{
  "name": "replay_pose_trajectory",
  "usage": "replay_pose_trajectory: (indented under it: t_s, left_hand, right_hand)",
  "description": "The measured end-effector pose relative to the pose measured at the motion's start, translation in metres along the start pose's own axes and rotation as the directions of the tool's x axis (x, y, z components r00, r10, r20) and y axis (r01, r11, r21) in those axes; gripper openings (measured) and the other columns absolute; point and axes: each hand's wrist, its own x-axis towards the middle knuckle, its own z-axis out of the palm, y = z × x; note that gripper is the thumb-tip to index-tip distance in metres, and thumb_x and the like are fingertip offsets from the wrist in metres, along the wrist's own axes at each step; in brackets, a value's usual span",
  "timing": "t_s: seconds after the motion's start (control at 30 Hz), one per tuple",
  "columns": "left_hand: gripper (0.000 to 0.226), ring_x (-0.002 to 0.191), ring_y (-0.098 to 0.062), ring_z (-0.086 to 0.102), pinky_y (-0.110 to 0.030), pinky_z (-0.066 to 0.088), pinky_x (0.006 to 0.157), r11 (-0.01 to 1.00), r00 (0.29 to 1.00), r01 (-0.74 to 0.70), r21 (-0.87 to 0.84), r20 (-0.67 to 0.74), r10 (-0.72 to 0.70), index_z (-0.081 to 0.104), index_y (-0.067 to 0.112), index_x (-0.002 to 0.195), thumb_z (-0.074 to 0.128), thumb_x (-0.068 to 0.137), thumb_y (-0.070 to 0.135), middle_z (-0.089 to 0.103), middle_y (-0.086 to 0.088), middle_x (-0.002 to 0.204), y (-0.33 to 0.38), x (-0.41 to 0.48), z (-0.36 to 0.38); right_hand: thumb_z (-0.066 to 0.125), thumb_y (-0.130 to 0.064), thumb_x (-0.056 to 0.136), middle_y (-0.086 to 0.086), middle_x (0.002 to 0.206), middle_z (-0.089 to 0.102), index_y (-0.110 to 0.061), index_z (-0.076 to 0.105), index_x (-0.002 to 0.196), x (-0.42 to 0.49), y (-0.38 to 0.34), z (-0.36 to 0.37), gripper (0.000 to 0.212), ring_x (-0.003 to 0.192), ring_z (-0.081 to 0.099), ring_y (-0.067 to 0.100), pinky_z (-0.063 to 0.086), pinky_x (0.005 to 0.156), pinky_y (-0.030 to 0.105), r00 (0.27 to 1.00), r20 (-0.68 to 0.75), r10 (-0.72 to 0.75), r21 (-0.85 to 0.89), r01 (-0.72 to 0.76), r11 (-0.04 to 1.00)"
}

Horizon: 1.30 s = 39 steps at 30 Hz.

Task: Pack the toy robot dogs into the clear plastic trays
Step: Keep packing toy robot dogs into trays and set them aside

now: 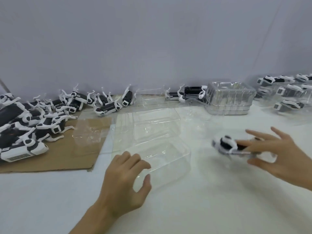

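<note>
A clear plastic tray (170,157) lies empty at the front middle of the white table. My left hand (125,179) curls round its near left corner, fingers over the rim and thumb against the near side. To the right, my right hand (276,154) pinches a black-and-white toy robot dog (226,145) between thumb and spread fingers. The dog is motion-blurred, seems to sit in a clear tray of its own, and hovers just above the table. A heap of loose toy dogs (32,122) lies at the left.
The heap rests on a brown cardboard sheet (67,154). More empty clear trays (155,122) lie in the middle. A stack of clear trays (229,98) stands at the back right. Packed dogs in trays (290,93) are piled at the far right. A grey wall closes the back.
</note>
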Motion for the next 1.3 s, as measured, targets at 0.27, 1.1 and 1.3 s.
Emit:
replay_pose_trajectory:
  t_s: [0.27, 1.1, 1.3]
  left_hand:
    - [0.018, 0.068, -0.019, 0.047, -0.036, 0.044, 0.058, 0.994, 0.996, 0.078, -0.078, -0.033, -0.081, 0.073, 0.012, 0.085, 0.061, 0.081, 0.024, 0.057, 0.004, 0.077, -0.004, -0.007, -0.002]
    - [0.016, 0.075, -0.011, 0.042, -0.022, 0.039, 0.065, 0.99, 0.994, 0.083, -0.112, -0.057, -0.09, 0.069, 0.018, 0.096, 0.063, 0.084, 0.026, 0.055, 0.005, 0.083, -0.003, -0.011, 0.002]
    - [0.013, 0.072, -0.01, 0.041, -0.019, 0.037, 0.06, 0.993, 0.993, 0.065, -0.102, -0.093, -0.074, 0.072, 0.02, 0.088, 0.067, 0.078, 0.026, 0.055, 0.005, 0.078, -0.002, -0.014, 0.006]
  right_hand:
    - [0.058, 0.024, 0.071, -0.015, 0.121, 0.066, -0.039, 0.063, 0.103, 0.002, -0.045, 0.016, 0.071, 0.112, 0.058, 0.002, 0.03, 0.106, 0.01, 0.888, -0.363, 0.281, 0.297, -0.175, 0.939]
    - [0.062, -0.009, 0.091, -0.017, 0.118, 0.061, -0.031, 0.06, 0.123, 0.096, -0.014, 0.051, 0.039, 0.094, 0.062, -0.004, 0.047, 0.081, 0.02, 0.8, -0.315, 0.511, 0.61, -0.241, 0.755]
    - [0.058, -0.008, 0.092, -0.002, 0.102, 0.067, -0.013, 0.066, 0.116, 0.216, -0.031, 0.048, 0.027, 0.092, 0.063, 0.012, 0.044, 0.079, 0.021, 0.895, -0.274, 0.352, 0.469, -0.195, 0.862]
